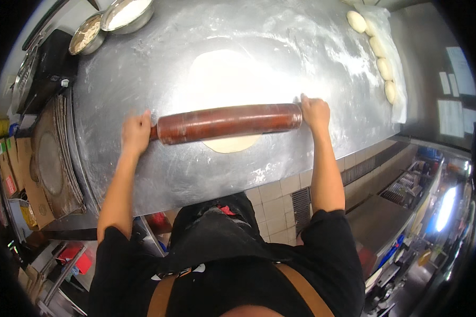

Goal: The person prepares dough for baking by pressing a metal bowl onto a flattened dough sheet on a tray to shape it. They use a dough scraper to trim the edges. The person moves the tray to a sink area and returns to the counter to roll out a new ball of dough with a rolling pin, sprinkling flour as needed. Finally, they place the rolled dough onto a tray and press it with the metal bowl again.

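A large reddish-brown wooden rolling pin (230,123) lies crosswise over a flattened sheet of dough (230,145). My left hand (136,132) grips the handle at its left end, slightly blurred. At the right end my right hand (315,113) is closed around the other handle, which is mostly hidden by the fingers. Pale dough shows on both sides of the pin, a rounded edge toward me and a wider part beyond. Glare washes out much of the far part. Under it is a steel worktable (174,182) dusted with flour.
Several dough balls (384,69) line the table's right side along a plastic sheet (398,99). Two metal bowls stand at the far left, one with white flour (129,18), one with a pale mixture (88,35). Stacked worn trays (51,158) and a cardboard box (31,190) flank the left edge.
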The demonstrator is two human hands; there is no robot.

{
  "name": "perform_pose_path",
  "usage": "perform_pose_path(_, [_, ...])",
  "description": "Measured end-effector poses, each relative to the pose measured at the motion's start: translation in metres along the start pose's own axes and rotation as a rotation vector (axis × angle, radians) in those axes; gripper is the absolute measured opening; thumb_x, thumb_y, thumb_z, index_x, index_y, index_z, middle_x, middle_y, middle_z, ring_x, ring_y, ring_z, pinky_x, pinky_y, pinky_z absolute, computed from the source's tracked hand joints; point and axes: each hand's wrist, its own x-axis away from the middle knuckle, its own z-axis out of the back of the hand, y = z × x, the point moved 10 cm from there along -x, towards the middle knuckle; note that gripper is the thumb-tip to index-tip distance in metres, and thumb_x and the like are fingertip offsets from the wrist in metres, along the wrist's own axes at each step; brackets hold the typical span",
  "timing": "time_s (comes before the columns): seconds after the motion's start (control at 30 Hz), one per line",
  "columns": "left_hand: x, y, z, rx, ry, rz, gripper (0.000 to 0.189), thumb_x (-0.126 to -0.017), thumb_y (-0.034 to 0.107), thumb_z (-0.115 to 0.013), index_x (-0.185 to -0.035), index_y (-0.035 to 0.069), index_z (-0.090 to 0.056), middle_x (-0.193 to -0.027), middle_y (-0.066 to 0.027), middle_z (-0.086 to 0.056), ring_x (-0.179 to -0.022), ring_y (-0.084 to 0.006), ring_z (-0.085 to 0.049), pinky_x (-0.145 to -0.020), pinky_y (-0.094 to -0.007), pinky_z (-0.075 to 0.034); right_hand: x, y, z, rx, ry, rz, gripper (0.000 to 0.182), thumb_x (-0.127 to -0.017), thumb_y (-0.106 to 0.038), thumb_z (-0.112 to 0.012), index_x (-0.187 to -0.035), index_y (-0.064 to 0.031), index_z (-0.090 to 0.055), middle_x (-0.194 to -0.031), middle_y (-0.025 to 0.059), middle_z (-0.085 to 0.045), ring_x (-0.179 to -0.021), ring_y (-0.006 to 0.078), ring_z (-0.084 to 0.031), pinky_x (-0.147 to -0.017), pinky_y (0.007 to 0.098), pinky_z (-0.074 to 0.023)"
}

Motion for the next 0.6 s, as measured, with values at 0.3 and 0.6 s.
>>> perform_pose_path(0.3, [0.065, 0.004, 0.004, 0.202, 0.232, -0.162, 0.019, -0.094, 0.016, -0.059, -0.091, 0.0, -0.069, -0.088, -0.0148, -0.067, -0.084, -0.0321, -0.062, -0.076, -0.0386, -0.049, 0.071, 0.001, 0.02, -0.153, 0.051, 0.143, 0.025, -0.093, -0.015, -0.059, -0.073, -0.0011, -0.063, -0.072, 0.0163, -0.057, -0.072, 0.0375, -0.056, -0.066, 0.0459, -0.0452])
perform_pose_path(0.6, [0.111, -0.001, 0.017, 0.42, 0.514, -0.478, 0.016, -0.097, 0.016, -0.061, -0.099, 0.001, -0.063, -0.091, -0.0078, -0.063, -0.072, -0.018, -0.059, -0.068, -0.0323, -0.05, 0.167, 0.049, 0.026, -0.337, 0.169, -0.029, 0.037, -0.094, -0.023, -0.06, -0.068, 0.0022, -0.054, -0.07, 0.018, -0.056, -0.065, 0.0322, -0.054, -0.059, 0.0412, -0.0425])
